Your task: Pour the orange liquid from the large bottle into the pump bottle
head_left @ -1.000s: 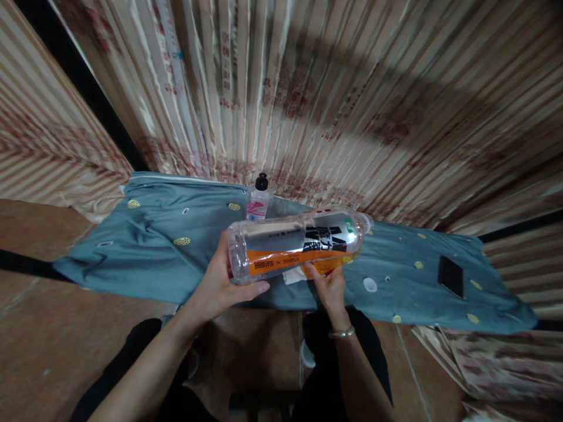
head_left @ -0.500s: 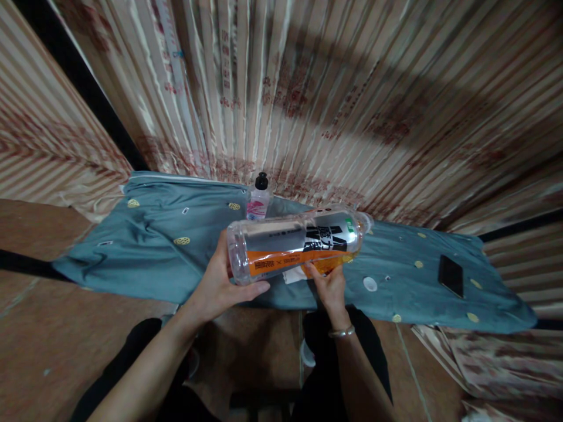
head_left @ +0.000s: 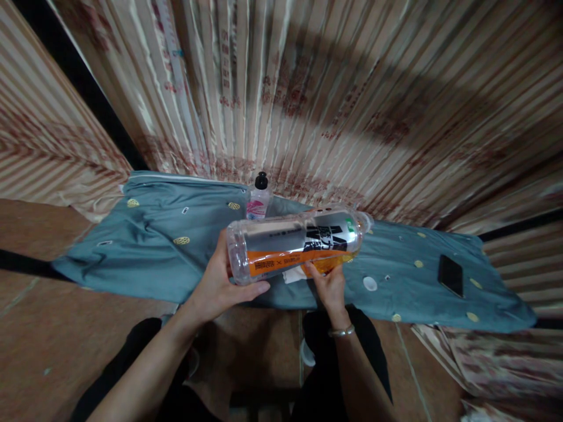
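Teal cloth [head_left: 145, 258], printed with scattered yellow shapes, spreads from left to right before you, over a brown tiled floor [head_left: 30, 357]. At far left, a dark pole [head_left: 83, 88] slants down to the cloth's back corner, in front of a pleated curtain [head_left: 264, 88] with reddish patterns that runs along the whole rear side. Your left hand [head_left: 217, 287] grasps the base of a large clear bottle [head_left: 294, 243], its thumb extended along the lower side. Just behind the bottle, on the cloth, stands a small bottle [head_left: 257, 205] with a black cap and a pink-marked label. The large bottle lies nearly level above the cloth, base to your left and neck to your right, its label silver over orange. Below its middle, part of a white scrap [head_left: 294, 275] shows. Your right hand [head_left: 332, 290], a bracelet [head_left: 342, 332] at its wrist, is at the bottle's lower side toward the neck, thumb against an amber patch [head_left: 323, 266]; its fingers are largely hidden, so you cannot tell whether it clasps the bottle or something behind it. Farther right come a white disc [head_left: 370, 283], perhaps only a print, and a dark phone [head_left: 451, 275], flat on the cloth.
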`<state>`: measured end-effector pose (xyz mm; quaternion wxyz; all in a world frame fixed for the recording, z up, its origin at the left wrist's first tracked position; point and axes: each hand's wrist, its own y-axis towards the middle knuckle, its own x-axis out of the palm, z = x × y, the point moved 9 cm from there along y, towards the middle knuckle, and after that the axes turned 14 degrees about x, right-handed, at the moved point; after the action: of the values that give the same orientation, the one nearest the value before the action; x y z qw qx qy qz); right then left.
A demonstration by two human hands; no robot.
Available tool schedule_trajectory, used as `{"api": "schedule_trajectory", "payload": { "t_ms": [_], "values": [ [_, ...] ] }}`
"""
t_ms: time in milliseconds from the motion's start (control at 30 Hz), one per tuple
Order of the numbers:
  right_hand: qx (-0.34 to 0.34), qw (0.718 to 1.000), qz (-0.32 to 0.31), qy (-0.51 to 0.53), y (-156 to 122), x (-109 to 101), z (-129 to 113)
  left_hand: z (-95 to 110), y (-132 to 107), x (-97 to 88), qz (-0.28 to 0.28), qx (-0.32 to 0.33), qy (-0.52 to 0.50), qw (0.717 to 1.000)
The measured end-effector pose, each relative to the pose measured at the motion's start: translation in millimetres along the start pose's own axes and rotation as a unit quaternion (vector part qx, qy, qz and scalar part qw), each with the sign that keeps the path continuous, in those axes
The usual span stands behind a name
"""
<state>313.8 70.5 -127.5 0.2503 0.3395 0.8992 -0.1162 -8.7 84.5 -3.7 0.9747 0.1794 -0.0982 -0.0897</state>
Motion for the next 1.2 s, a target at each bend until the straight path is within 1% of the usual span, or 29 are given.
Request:
{"api": "schedule_trajectory", "payload": {
  "t_ms": [200, 367, 500, 700, 933, 1200],
  "values": [
    [0.004, 1.0, 0.0, -0.009, 1.6, -0.3, 3.6, -1.8, -0.5, -0.6, -0.001, 0.002, -0.002, 1.0],
    [0.012, 1.0, -0.01, 0.001, 0.1, -0.1, 1.2, -0.7, 0.0, 3.2, -0.019, -0.005, 0.0, 1.0],
    [0.018, 1.0, -0.01, 0.009, -0.5, -0.5, 0.4, 0.1, 0.0, 1.9, -0.011, -0.002, -0.001, 1.0],
    [0.023, 1.0, 0.003, -0.01, 1.3, -1.0, 4.6, -1.9, -0.7, 1.3, -0.012, -0.005, -0.005, 1.0],
    [0.018, 1.0, -0.005, 0.002, 0.0, 0.1, 0.7, -1.8, 0.1, -0.3, 0.0, -0.006, 0.008, 1.0],
    [0.013, 1.0, -0.008, 0.0, -0.5, 0.5, 0.9, 0.6, 0.7, 1.3, -0.006, -0.014, 0.02, 1.0]
  ]
}}
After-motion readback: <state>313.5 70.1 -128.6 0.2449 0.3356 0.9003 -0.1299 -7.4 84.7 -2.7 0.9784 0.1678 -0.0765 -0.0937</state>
